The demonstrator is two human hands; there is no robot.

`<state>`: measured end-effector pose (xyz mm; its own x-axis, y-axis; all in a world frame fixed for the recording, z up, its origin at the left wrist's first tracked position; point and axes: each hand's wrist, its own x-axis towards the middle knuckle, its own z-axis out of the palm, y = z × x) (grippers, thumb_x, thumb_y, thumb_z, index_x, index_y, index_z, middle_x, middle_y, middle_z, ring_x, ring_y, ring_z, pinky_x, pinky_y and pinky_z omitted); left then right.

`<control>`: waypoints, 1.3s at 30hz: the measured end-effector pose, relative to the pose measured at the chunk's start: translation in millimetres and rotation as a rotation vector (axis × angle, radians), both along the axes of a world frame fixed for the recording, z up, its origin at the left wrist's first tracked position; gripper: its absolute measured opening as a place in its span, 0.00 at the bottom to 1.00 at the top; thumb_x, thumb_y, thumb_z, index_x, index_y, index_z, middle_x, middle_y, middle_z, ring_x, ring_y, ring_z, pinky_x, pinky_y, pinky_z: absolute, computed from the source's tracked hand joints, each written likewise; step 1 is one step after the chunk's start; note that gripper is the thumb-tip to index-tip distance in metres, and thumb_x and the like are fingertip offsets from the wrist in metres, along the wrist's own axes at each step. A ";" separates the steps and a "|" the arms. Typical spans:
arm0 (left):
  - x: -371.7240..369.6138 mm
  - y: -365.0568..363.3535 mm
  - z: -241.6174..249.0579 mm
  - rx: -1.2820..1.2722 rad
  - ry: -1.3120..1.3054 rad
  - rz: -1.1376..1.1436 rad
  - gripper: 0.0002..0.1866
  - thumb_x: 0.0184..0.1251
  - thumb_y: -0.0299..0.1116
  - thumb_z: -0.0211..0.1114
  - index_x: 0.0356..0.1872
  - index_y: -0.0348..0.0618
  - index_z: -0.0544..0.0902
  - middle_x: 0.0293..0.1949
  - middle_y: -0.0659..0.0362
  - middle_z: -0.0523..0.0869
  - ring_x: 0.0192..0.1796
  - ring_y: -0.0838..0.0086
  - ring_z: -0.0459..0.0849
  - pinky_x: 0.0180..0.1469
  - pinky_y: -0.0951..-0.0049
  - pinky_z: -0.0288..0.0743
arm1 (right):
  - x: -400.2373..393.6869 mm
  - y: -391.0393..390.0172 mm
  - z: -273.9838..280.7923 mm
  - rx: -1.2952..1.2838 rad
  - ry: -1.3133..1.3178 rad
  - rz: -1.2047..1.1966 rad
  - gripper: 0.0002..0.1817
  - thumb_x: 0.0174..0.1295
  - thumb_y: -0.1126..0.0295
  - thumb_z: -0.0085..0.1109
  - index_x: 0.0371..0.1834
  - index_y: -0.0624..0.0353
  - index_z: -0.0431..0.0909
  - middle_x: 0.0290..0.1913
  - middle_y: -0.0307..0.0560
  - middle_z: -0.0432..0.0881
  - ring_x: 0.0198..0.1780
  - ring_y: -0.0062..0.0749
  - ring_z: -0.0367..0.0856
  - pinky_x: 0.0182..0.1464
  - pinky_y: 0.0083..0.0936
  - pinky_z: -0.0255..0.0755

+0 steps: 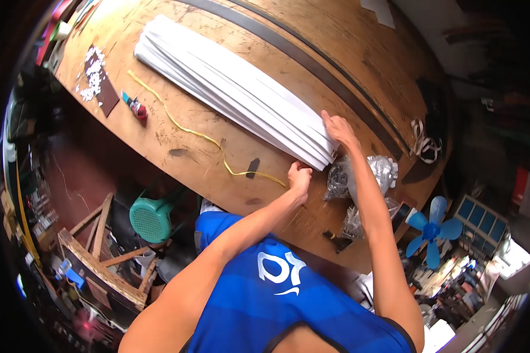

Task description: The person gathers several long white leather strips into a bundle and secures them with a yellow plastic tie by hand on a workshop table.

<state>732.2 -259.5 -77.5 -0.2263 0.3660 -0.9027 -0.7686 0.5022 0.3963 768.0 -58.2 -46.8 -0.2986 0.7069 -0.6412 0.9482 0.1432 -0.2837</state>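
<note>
A long bundle of white strips (235, 88) lies slantwise across the wooden table, its layers fanned slightly along the near side. At its near end, my left hand (300, 178) has its fingers curled against the lower corner of the strips. On the opposite side of that end, my right hand (339, 129) grips the edge, index finger stretched along it. A yellow cord (194, 132) winds over the table, one end lying close beside my left hand. Clear plastic bags (365, 176) sit just below my right hand.
Long dark strips (300, 56) run along the table's (253, 194) far side. A cutter with a red-and-teal handle (136, 109) lies at the left, near white scraps (93, 76) on a brown piece. A green stool (152, 220) and a blue fan (433, 231) stand below the table edge.
</note>
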 end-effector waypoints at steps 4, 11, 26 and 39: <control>7.8 1.6 -0.9 0.036 0.017 0.060 0.22 0.55 0.20 0.58 0.55 0.37 0.73 0.44 0.58 0.83 0.40 0.77 0.80 0.39 0.75 0.76 | 4.6 7.2 -8.8 -0.043 -0.025 0.055 0.43 0.68 0.34 0.28 0.35 0.66 0.82 0.42 0.70 0.82 0.50 0.65 0.79 0.53 0.48 0.69; 8.0 4.0 -14.1 0.036 -0.028 0.019 0.24 0.52 0.21 0.55 0.55 0.37 0.75 0.41 0.58 0.83 0.40 0.74 0.79 0.41 0.72 0.75 | 10.7 21.6 -24.7 -0.258 -0.038 0.022 0.49 0.67 0.29 0.25 0.40 0.70 0.79 0.41 0.60 0.83 0.49 0.42 0.79 0.55 0.36 0.66; -0.1 17.0 5.1 0.048 0.040 0.140 0.29 0.47 0.21 0.55 0.57 0.35 0.72 0.46 0.51 0.83 0.47 0.66 0.81 0.47 0.69 0.76 | 6.4 24.5 -17.0 -0.536 0.137 -0.111 0.51 0.63 0.26 0.32 0.62 0.68 0.72 0.61 0.53 0.75 0.64 0.36 0.69 0.67 0.32 0.58; -14.3 16.7 17.8 0.206 -0.185 0.223 0.31 0.48 0.18 0.51 0.60 0.39 0.72 0.36 0.59 0.81 0.34 0.76 0.77 0.35 0.76 0.72 | -20.9 24.5 6.6 -0.702 -0.011 -0.173 0.53 0.60 0.25 0.38 0.73 0.63 0.60 0.70 0.53 0.67 0.71 0.41 0.63 0.70 0.42 0.55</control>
